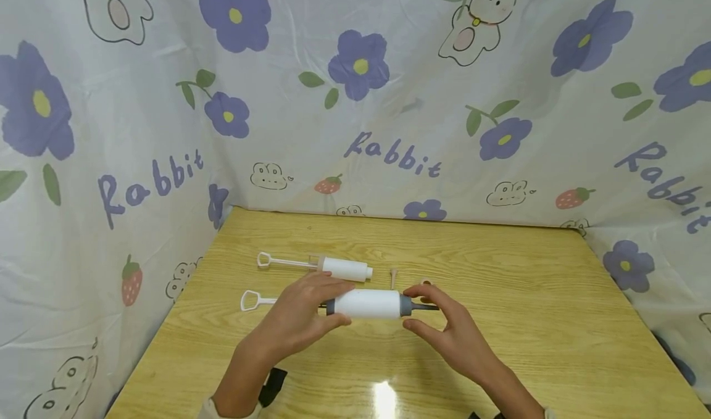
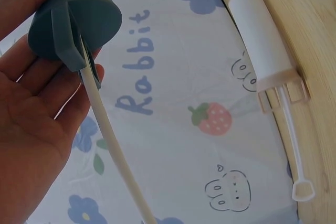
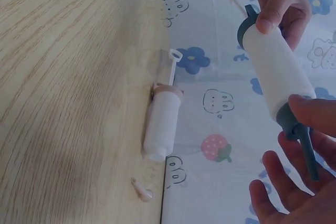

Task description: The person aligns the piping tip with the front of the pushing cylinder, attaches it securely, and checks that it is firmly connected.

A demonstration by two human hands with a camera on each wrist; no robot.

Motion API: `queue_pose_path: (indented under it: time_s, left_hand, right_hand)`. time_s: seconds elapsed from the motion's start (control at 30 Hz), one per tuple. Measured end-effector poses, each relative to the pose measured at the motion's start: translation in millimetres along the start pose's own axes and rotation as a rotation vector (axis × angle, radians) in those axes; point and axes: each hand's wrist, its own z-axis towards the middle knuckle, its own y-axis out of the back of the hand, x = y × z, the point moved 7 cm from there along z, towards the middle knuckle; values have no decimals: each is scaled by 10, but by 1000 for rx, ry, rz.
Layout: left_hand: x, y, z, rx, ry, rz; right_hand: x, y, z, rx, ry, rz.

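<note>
Both hands hold a large white syringe with blue-grey ends, lying level above the table. My left hand grips the plunger end, beside the blue-grey collar with its finger grips. From that collar the white plunger rod runs out to a loop handle. At the other end, thumb and fingers of my right hand pinch the blue-grey cap, whose thin nozzle points away from the barrel. A second white syringe with a beige collar lies behind on the table.
A small beige nozzle lies on the wooden table near the second syringe's tip. Behind my right fingers is a small round piece, partly hidden. Printed cloth hangs at the table's back and sides.
</note>
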Motion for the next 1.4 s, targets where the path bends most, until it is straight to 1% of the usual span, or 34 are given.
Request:
queue_pose_path:
  time_s: [0.1, 0.2, 0.33, 0.4, 0.47, 0.63, 0.73, 0.9, 1.1, 1.17, 1.23, 1.4]
  left_hand:
    - [-10, -13, 3, 2, -2, 4]
    - [-23, -25, 8, 3, -8, 9]
    - [-38, -26, 9, 3, -16, 16]
    - [-44, -20, 7, 2, -17, 20]
    - [-38, -14, -2, 0, -13, 23]
    - [-16, -8, -10, -9, -12, 30]
    - [-19, -12, -4, -14, -21, 32]
    - [-32, -22, -2, -7, -27, 22]
    - [-30, -14, -4, -8, -25, 27]
    - [-29, -17, -4, -6, -24, 30]
    - [-27, -19, -4, -4, -21, 30]
    - [-23, -26, 1, -6, -16, 27]
  right_hand:
    - [-13, 10, -10, -6, -28, 9]
    - [-42, 14, -19, -8, -75, 22]
    - [-70, 3, -26, 11, -136, 25]
    - [-78, 4, -23, 9, -142, 24]
    - [-71, -3, -15, 11, -128, 24]
    - [-43, 0, -3, 4, -49, 20]
    - [-35, 3, -9, 9, -30, 16]
    - [-35, -11, -16, 18, -43, 30]
    - [-80, -48, -8, 26, -111, 53]
    - [-91, -48, -14, 23, -117, 42]
    - [-87, -40, -16, 17, -102, 31]
    - [-54, -14, -18, 13, -30, 3]
